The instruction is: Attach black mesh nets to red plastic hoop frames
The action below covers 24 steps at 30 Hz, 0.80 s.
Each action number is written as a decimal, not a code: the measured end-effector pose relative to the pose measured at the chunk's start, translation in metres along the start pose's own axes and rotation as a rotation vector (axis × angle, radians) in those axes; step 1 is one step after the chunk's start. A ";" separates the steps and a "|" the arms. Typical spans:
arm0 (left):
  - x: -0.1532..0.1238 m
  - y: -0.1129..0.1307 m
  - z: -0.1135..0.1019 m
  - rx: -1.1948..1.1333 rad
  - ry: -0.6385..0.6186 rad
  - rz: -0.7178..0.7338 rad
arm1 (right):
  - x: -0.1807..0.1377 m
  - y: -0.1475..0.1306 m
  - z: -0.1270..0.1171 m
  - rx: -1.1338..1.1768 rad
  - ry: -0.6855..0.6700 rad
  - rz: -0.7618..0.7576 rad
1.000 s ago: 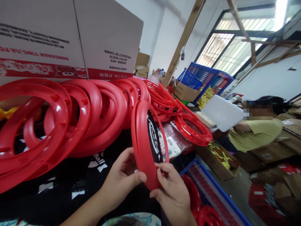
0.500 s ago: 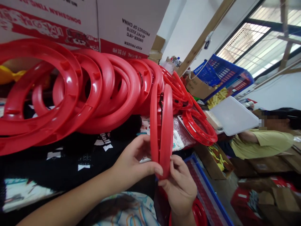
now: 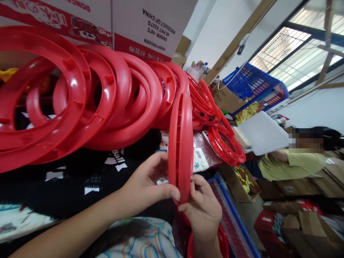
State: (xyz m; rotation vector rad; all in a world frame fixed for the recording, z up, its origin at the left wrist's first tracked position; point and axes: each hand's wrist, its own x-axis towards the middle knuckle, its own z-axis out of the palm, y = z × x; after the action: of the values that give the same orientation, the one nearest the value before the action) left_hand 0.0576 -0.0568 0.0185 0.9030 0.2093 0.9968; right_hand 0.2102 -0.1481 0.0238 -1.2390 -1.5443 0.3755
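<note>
Upright and nearly edge-on in front of me is a red plastic ring (image 3: 186,143), made of two halves with a narrow gap between them along the rim. My left hand (image 3: 153,182) grips its lower left side, the thumb pressed on the near edge. My right hand (image 3: 202,204) pinches the lower right side, fingers curled against the rim. Several larger red rings (image 3: 146,129) stand in an overlapping row to the left, some with the ribbed outside showing and some with the hollow inside. Thinner red rings (image 3: 227,143) lie behind the held one to the right.
A white and red carton (image 3: 150,21) stands behind the row. Dark printed cloth (image 3: 67,179) covers the table at left. A blue crate (image 3: 242,222) sits low at right, near a box of yellow pieces (image 3: 243,181). A person in a yellow shirt (image 3: 292,165) is at far right.
The held ring has turned slightly and shifted a little left with both hands. The dark gap between its halves looks narrower near the top. The whole view has shifted slightly.
</note>
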 end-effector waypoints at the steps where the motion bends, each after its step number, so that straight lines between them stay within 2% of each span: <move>1: 0.000 0.000 -0.001 -0.001 -0.001 0.004 | 0.000 -0.001 0.001 -0.003 0.000 0.001; 11: -0.003 -0.001 -0.007 0.018 -0.018 0.027 | 0.000 0.000 0.005 -0.041 -0.048 -0.018; 19: -0.005 -0.001 -0.007 0.004 -0.009 0.040 | 0.000 -0.005 0.006 -0.063 -0.038 -0.061; 24: -0.005 0.000 -0.008 0.011 -0.055 0.044 | 0.003 -0.003 0.005 -0.032 -0.048 -0.033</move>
State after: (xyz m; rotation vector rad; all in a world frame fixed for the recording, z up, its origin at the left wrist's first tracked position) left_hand 0.0507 -0.0560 0.0124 0.9477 0.1488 1.0113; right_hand 0.2051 -0.1450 0.0263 -1.2354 -1.6154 0.3632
